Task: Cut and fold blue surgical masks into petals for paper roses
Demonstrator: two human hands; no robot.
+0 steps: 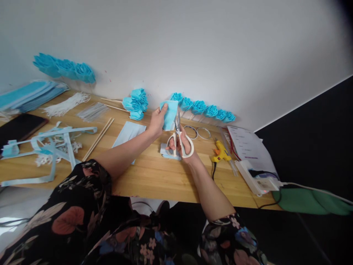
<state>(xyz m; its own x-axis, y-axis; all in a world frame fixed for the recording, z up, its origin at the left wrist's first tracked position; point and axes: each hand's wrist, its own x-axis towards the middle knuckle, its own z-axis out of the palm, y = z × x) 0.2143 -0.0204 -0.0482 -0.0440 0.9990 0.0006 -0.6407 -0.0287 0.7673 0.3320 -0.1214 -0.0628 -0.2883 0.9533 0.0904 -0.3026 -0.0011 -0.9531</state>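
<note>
The left hand (157, 121) had its grip pinched, thumb over fingers, on a blue sheet (171, 117), raised above the middle of the desk (157, 184); the right hand (184, 142) had its grip curled through the loops of the scissors (177, 130), blades at the sheet's right edge. Trimming seemed the step in hand; the next move probably called for keeping that edge taut against the blades. Across the desk lay stacked blue masks (35, 92), cut strips (67, 143), two sticks (98, 140) and a yellow glue gun (221, 152). Behind, blue flowers (66, 69) lined a pale wall (176, 48); a dark surface (317, 140) stood rightmost.
</note>
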